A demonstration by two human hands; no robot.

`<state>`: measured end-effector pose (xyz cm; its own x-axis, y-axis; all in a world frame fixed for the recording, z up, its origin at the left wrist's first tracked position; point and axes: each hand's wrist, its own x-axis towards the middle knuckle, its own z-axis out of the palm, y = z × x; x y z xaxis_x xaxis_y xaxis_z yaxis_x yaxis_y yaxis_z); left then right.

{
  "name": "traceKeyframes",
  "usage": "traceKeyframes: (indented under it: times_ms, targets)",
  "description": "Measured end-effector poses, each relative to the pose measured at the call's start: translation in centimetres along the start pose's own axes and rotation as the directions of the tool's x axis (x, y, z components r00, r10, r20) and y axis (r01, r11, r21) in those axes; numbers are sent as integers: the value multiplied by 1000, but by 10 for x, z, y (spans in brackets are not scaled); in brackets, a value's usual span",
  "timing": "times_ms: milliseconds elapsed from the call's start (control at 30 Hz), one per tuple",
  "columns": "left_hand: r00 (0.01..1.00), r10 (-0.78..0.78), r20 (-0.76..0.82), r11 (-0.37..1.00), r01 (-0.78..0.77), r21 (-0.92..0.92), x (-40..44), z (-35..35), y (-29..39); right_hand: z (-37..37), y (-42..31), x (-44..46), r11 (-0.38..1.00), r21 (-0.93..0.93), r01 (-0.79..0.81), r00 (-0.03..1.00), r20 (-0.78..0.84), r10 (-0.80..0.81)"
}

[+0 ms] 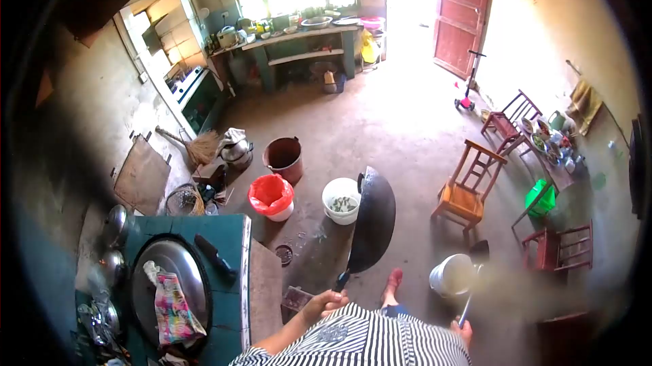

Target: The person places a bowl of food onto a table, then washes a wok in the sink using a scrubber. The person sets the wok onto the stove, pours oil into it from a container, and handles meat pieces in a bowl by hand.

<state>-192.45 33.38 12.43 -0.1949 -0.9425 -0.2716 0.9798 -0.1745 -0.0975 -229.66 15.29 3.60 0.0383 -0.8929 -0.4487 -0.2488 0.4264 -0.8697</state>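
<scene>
My left hand (pixel 327 303) is closed around the handle of a black wok (pixel 375 220). The wok is tipped steeply on its side, with its left edge beside a white bucket (pixel 341 216) that holds pale and green scraps. At the lower right, my right hand (pixel 463 333) grips a long metal-handled tool (pixel 470 298). A dark flat shape (pixel 479 251) shows near the tool's upper end; whether it belongs to the tool I cannot tell. Close by stands another white bucket (pixel 445 276).
On the left, a green stove counter (pixel 246 257) carries a large lid (pixel 187 257), a cloth (pixel 178 308) and a cleaver (pixel 216 257). A red-lined bucket (pixel 270 196) and brown bucket (pixel 284 159) stand ahead. A wooden chair (pixel 463 196) is to the right. A brown blur covers the lower right.
</scene>
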Motion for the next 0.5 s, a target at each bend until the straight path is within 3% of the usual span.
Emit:
traceKeyframes:
  times_ms: [67,100,167,233,300,333,367,433,500]
  targets:
    - [999,-36,36,996,38,-76,44,3,28,19,-20,53,994,-100,54,997,66,-48]
    - [990,54,-127,998,-59,-32,68,5,42,34,-48,89,985,-136,108,989,120,-92]
    - [957,185,-224,981,-166,101,109,25,61,71,-121,129,909,-307,282,957,149,-247]
    - [925,175,-338,984,-180,18,130,35,90,101,-155,198,915,-290,281,943,260,-208]
    - [908,205,-365,975,-223,-7,148,42,113,131,-211,240,780,-355,515,825,454,-338]
    - [915,261,-309,965,-249,76,159,43,123,158,-262,241,789,-274,550,793,467,-391]
    - [883,307,-356,952,-289,106,170,53,134,182,-301,242,793,-188,579,761,474,-443]
    - [903,326,-279,942,-287,171,194,48,171,222,-316,304,815,-123,567,728,538,-425]
    - [854,341,-392,940,-319,124,224,66,205,261,-342,335,600,-178,780,563,620,-547]
